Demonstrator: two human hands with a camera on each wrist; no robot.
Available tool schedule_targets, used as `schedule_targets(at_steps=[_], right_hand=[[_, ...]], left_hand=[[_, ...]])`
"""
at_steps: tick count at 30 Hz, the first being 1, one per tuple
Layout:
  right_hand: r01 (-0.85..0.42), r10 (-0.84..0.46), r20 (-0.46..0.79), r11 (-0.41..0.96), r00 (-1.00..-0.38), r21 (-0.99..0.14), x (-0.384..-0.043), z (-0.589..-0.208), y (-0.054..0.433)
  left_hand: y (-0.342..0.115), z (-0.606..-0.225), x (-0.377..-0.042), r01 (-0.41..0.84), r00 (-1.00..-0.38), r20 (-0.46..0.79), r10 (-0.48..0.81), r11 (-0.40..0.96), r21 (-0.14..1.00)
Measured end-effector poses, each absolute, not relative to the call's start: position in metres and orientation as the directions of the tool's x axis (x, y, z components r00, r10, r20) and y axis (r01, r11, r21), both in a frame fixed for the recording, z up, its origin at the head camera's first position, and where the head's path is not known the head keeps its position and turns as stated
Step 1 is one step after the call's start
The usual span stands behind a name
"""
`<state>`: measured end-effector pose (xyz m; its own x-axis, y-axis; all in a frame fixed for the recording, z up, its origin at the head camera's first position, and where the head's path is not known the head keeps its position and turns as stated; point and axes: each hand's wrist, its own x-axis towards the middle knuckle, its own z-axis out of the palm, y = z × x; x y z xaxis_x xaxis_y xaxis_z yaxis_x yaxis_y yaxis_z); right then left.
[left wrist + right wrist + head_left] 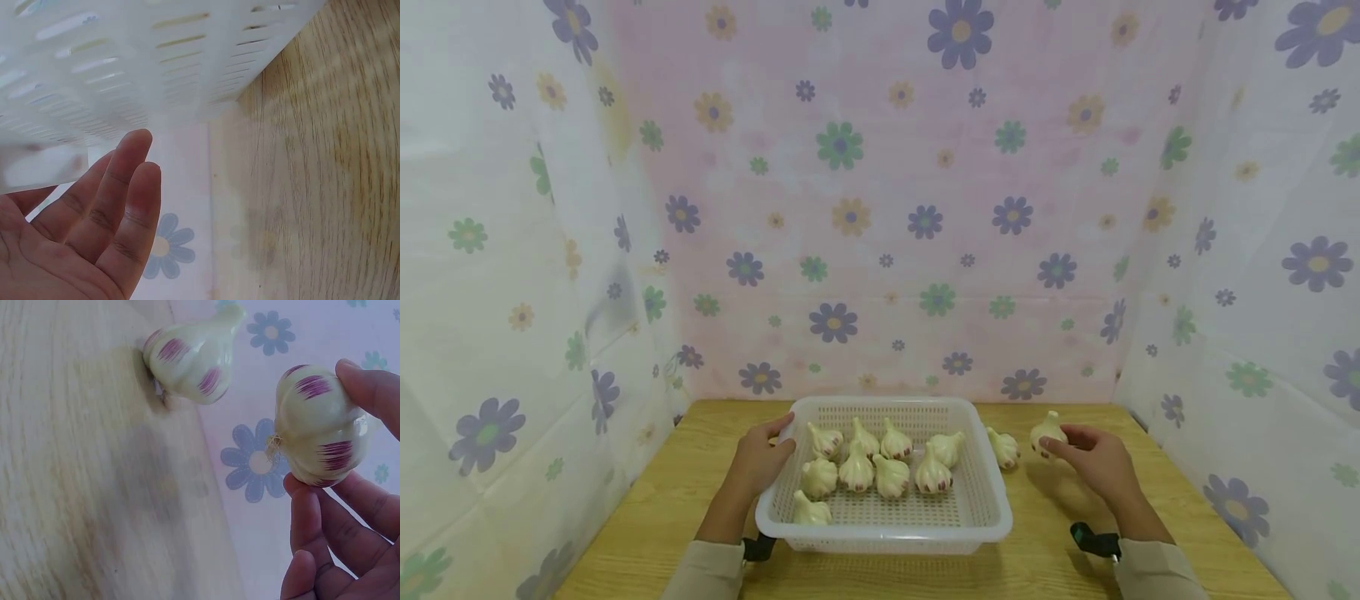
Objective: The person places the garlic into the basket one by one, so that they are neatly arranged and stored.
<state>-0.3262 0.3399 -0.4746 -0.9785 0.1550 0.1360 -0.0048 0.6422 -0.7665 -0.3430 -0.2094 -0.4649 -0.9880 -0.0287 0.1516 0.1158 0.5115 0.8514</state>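
Observation:
A white plastic basket (pixel 891 533) with slotted walls stands on the table, with several pale garlic bulbs (pixel 857 471) inside it. At its left side my left hand (pixel 758 460) holds the rim between thumb and fingers. From the left wrist view, the fingers (pixel 134 194) lie along the outside of the slotted wall. My right hand (pixel 1101 467) pinches a garlic bulb (pixel 322 428) with purple streaks, thumb on one side and fingertips on the other, raised above the table right of the basket. Another garlic bulb (pixel 194 356) lies on the table between basket and right hand.
The wooden table (pixel 655 517) is enclosed at the back and both sides by flower-printed cloth (pixel 891 275). A dark strap (pixel 1093 542) sits at the right wrist, and another (pixel 760 547) shows at the left wrist.

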Motion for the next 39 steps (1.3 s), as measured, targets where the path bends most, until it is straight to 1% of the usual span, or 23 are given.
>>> schedule_targets(at_steps=[8,18,27,39], right_hand=[[-0.034,0.126,0.156,0.662,-0.98,-0.748,-0.325,-0.461,0.332],[-0.107,0.066,0.212,0.696,-0.975,-0.71,-0.327,-0.444,0.314],[-0.189,-0.024,0.246,0.713,-0.969,-0.675,-0.327,-0.43,0.301],[-0.302,-0.147,0.282,0.69,-0.948,-0.658,-0.336,-0.415,0.259]], left_hand=[[-0.209,-0.465,-0.342,0.127,-0.986,0.163,-0.029,0.496,0.859],[-0.206,-0.462,-0.342,0.131,-0.986,0.166,-0.029,0.488,0.863],[-0.201,-0.461,-0.348,0.154,-0.983,0.185,-0.014,0.495,0.855],[-0.209,-0.464,-0.343,0.117,-0.986,0.16,-0.04,0.513,0.85]])
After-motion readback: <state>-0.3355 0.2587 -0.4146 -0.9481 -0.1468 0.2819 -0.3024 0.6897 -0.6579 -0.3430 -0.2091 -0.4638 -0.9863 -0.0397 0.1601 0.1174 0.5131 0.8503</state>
